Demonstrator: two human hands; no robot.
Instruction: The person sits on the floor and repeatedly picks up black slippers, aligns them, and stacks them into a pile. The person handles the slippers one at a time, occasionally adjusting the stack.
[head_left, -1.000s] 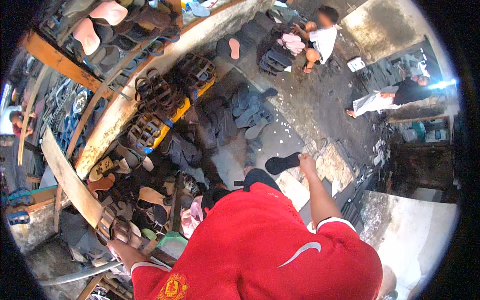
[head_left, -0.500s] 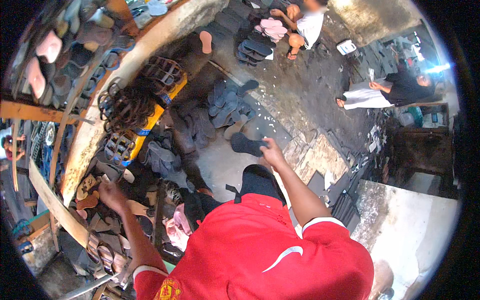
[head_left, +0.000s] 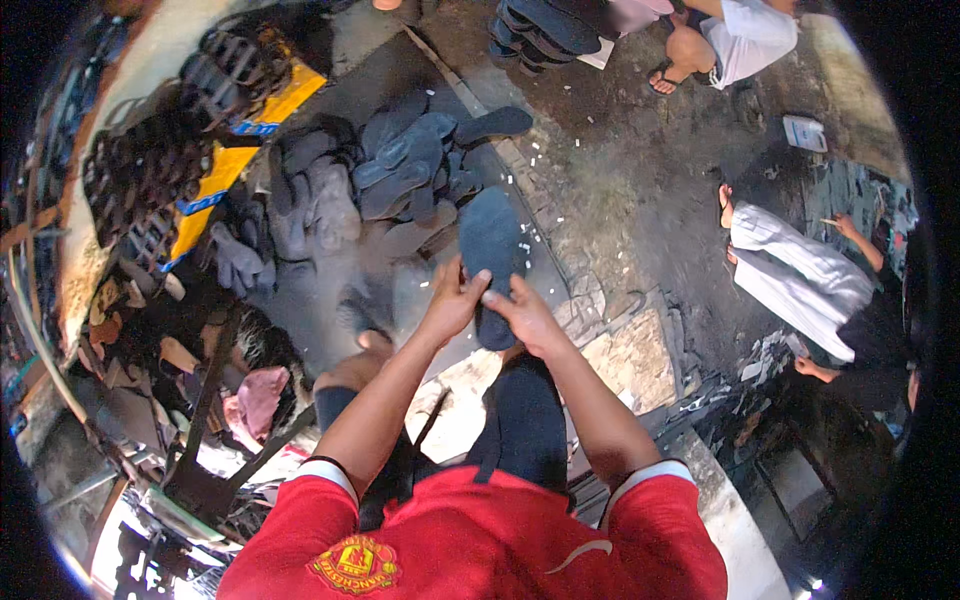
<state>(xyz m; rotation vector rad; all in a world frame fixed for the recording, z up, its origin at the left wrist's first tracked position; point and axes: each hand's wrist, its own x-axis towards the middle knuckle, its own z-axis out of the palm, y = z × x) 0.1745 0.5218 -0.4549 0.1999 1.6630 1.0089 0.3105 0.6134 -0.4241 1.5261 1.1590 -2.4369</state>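
Upright over my lap is a dark blue-grey shoe sole (head_left: 488,232), its broad end pointing away from me. My left hand (head_left: 452,302) grips its left edge near the narrow middle, thumb on the face. From the other side my right hand (head_left: 526,316) closes on the right edge, its thumb almost meeting the left one. Fingers behind the sole are hidden. Just beyond lies a loose pile of similar grey soles (head_left: 408,160). One more dark sole (head_left: 494,124) rests at the right of that pile.
Strapped sandals hang on a yellow rack (head_left: 215,190) at the left. A pink cloth (head_left: 256,405) lies near my left leg, by leather scraps. Stacked dark soles (head_left: 540,38) and a seated person (head_left: 745,40) are at the back. Another person in white trousers (head_left: 800,275) is at right.
My left hand has come from the scraps at the left and now holds the sole along with my right hand. The sole has turned from sideways to upright. The view has shifted.
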